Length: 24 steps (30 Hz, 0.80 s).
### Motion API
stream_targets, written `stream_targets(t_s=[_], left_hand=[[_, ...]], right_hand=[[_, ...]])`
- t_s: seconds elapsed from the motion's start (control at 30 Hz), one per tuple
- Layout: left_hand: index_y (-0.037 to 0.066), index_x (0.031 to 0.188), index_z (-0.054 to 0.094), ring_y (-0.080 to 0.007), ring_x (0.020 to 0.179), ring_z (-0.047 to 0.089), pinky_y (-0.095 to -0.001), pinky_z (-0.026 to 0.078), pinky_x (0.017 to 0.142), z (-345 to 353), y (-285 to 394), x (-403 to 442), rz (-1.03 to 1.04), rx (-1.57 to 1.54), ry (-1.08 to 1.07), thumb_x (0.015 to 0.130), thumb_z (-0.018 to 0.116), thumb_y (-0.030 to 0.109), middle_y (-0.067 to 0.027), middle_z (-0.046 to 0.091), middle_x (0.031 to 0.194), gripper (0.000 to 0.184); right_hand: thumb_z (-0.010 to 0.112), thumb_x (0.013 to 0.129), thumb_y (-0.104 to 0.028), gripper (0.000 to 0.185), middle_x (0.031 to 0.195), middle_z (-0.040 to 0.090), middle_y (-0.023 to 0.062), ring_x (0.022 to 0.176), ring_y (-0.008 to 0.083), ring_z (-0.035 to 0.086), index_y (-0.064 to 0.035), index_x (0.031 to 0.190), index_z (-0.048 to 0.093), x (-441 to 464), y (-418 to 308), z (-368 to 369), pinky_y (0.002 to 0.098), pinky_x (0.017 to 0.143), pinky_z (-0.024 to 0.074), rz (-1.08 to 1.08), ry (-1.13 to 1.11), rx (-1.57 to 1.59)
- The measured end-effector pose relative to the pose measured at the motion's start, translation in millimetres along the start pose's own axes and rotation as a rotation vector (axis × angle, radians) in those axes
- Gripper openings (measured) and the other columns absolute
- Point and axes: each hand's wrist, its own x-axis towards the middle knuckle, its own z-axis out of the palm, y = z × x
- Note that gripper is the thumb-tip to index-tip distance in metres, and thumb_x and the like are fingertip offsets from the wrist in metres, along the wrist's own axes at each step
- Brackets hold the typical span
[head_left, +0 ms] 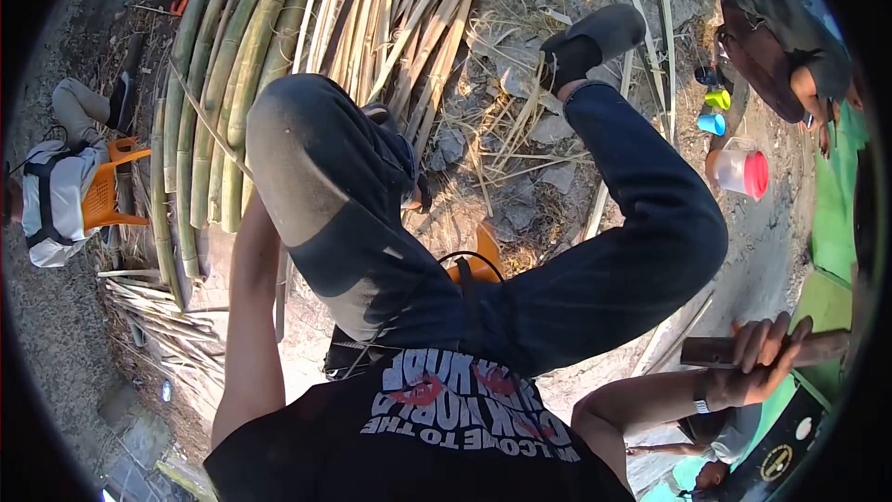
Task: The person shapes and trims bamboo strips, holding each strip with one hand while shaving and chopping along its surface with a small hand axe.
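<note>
My right hand (pixel 769 353) is raised at the far right, its fingers wrapped round a flat, brown, blade-like bar (pixel 714 351). The bar extends on both sides of my hand; whether it is wood or metal I cannot tell. My left forearm (pixel 249 293) reaches forward and passes behind my bent left knee, which hides the hand. Near that knee, the end of a thin bamboo strip (pixel 206 121) disappears from sight; whether my left hand touches it is hidden.
Green bamboo poles (pixel 223 93) lie ahead on the left, beside split bamboo strips (pixel 409 9). More strips (pixel 172 325) are heaped at left. A person sits on an orange chair (pixel 110 188); another person (pixel 790 46) is at upper right, near a red-lidded bucket (pixel 741 172).
</note>
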Motion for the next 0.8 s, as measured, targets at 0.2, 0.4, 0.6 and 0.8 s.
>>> stream_targets(t_s=[0.2, 0.4, 0.6, 0.8], left_hand=[[-0.001, 0.116, 0.067, -0.0383, 0.104, 0.070, -0.0474, 0.053, 0.089, 58.6, -21.3, -61.2, 0.032, -0.057, -0.100, 0.092, 0.058, 0.063, -0.0249, 0.071, 0.101, 0.068], [0.001, 0.119, 0.066, -0.0371, 0.107, 0.069, -0.0462, 0.053, 0.090, 72.5, -25.7, -81.6, 0.069, -0.093, -0.179, 0.093, 0.061, 0.056, -0.0234, 0.070, 0.106, 0.061], [0.003, 0.122, 0.064, -0.0358, 0.109, 0.068, -0.0449, 0.054, 0.091, 83.5, -35.2, -65.4, 0.102, -0.098, -0.218, 0.094, 0.064, 0.049, -0.0219, 0.070, 0.111, 0.055], [0.004, 0.126, 0.063, -0.0345, 0.112, 0.068, -0.0437, 0.054, 0.093, 93.9, -46.5, -53.2, 0.150, -0.128, -0.232, 0.095, 0.066, 0.043, -0.0204, 0.069, 0.116, 0.050]], right_hand=[[0.045, 0.108, -0.027, 0.021, 0.071, 0.040, -0.0005, 0.041, 0.0050, 0.034, -0.0100, 0.096, 0.042, 90.5, 49.7, -53.3, 0.0183, 0.038, 0.0292, 0.176, -0.479, 0.598], [0.069, 0.098, -0.030, 0.027, 0.069, 0.054, -0.0001, 0.059, 0.0076, 0.049, -0.0035, 0.096, 0.066, 87.6, 281.6, -40.0, 0.0261, 0.054, 0.0417, 0.481, -0.100, -0.750], [0.088, 0.074, -0.037, 0.049, 0.096, 0.068, 0.0176, 0.096, 0.0346, 0.064, 0.0011, 0.098, 0.069, 10.5, 524.3, -53.6, 0.0472, 0.090, 0.0504, 0.300, -0.401, -1.189], [0.084, 0.070, -0.023, 0.044, 0.105, 0.069, 0.0177, 0.116, 0.0427, 0.052, 0.0000, 0.105, 0.071, -2.6, 515.8, -18.7, 0.0472, 0.100, 0.0446, 0.380, -0.163, -1.291]])
